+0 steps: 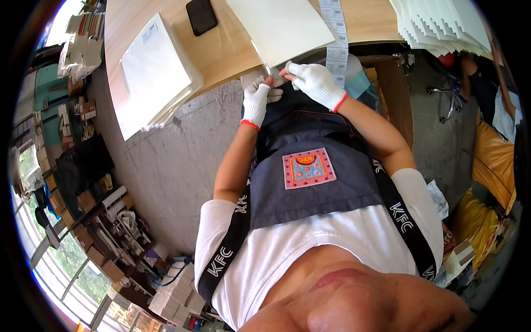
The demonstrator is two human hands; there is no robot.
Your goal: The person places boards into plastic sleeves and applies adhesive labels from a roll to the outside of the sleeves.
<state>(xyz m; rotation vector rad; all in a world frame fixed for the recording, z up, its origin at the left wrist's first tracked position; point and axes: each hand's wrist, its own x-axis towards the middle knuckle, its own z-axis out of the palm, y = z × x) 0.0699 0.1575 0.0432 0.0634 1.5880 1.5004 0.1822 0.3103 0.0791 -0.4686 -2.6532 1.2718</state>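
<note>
At the table's [221, 55] edge, left hand [256, 100] and right hand [315, 82] pinch a pale item [274, 72], barely discernible.

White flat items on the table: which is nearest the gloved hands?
The middle sheet, just beyond the right hand; the left stack and right stack lie farther away.

Left of the grey floor [166, 177] and wooden table [370, 22], bright windows [93, 279] show greenery outside.
</note>
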